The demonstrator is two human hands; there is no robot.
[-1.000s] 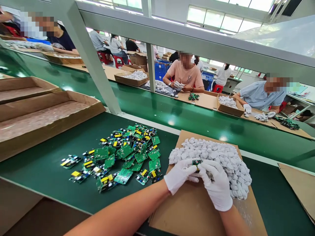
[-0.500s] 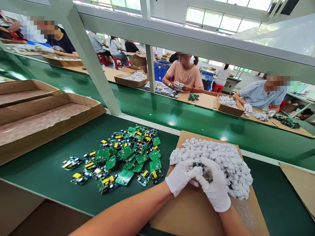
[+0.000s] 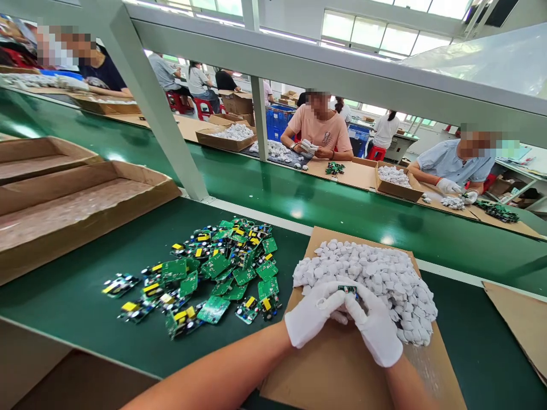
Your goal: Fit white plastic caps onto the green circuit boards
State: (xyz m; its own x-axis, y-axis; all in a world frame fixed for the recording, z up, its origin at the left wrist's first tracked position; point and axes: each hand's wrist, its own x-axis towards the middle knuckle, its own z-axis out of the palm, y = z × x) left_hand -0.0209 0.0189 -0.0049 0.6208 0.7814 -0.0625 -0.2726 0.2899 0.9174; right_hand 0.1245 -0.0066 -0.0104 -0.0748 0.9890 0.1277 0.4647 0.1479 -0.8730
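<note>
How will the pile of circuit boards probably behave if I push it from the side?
The pile will probably spread, not slide as one block, because its boards lie loose and overlapping. They look flat and unbent, so they are likely stiff. The raised yellow parts may catch on neighbours and seem easy to damage.

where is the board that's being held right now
In the head view, right of centre, the held circuit board is between the left hand and right hand, just in front of the white pieces.
</note>
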